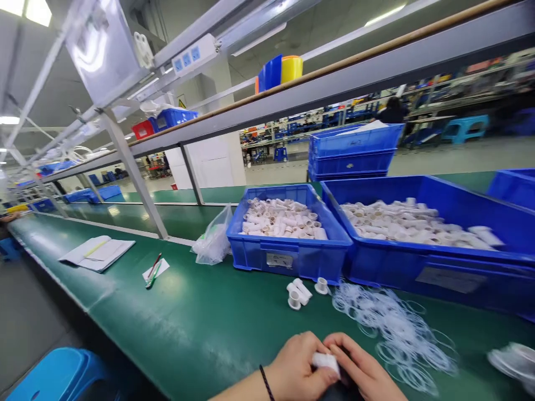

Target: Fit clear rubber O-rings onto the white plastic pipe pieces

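Note:
My left hand [295,365] and my right hand [363,368] meet at the near edge of the green bench [179,328], both gripping one small white plastic tube [326,361] between the fingertips. A black band circles my left wrist. Just beyond my right hand lies a loose heap of thin clear rings [393,328]. Three white tube parts [298,292] lie on the bench ahead of my hands. Behind them stands a small blue bin [288,256] full of white tubes, and a larger blue bin [443,267] of white tubes is on its right.
A clear plastic bag [213,242] leans by the small bin. Papers [98,252] and pens on a note [154,270] lie to the left. Stacked blue crates [355,150] stand behind. A metal shelf frame [134,167] rises overhead. A blue stool [58,376] sits lower left.

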Demonstrator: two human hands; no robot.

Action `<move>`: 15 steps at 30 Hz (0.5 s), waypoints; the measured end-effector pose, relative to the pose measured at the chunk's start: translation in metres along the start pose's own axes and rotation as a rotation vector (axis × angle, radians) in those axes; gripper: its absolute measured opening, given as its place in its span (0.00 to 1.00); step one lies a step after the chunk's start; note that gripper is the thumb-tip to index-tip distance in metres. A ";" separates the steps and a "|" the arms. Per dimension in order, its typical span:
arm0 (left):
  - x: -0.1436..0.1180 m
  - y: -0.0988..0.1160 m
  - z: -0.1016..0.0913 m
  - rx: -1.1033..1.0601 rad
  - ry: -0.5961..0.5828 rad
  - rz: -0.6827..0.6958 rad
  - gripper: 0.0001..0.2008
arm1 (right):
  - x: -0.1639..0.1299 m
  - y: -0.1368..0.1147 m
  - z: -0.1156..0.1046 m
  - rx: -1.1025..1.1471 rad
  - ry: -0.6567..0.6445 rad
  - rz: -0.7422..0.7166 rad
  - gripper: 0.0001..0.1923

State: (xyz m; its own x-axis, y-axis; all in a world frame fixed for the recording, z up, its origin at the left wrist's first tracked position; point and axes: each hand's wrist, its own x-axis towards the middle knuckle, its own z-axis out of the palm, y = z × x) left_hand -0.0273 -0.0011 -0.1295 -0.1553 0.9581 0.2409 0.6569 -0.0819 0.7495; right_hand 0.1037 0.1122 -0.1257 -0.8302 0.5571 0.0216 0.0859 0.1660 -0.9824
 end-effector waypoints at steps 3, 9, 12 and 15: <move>-0.007 0.008 0.000 -0.132 0.066 0.011 0.14 | -0.007 -0.017 0.007 0.230 0.015 0.118 0.23; -0.006 0.011 -0.001 -0.183 0.024 0.038 0.11 | -0.005 -0.018 0.010 0.503 0.051 0.193 0.23; -0.007 0.010 0.000 -0.180 0.034 -0.005 0.11 | -0.005 -0.014 0.011 0.518 0.069 0.201 0.23; -0.009 0.007 0.001 -0.184 0.073 -0.055 0.12 | -0.006 -0.011 0.015 0.506 0.085 0.172 0.24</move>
State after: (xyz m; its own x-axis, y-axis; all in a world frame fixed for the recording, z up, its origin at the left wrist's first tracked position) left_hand -0.0206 -0.0102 -0.1265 -0.2444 0.9406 0.2357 0.5008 -0.0857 0.8613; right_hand 0.0994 0.0953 -0.1175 -0.7783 0.6089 -0.1532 -0.0768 -0.3345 -0.9393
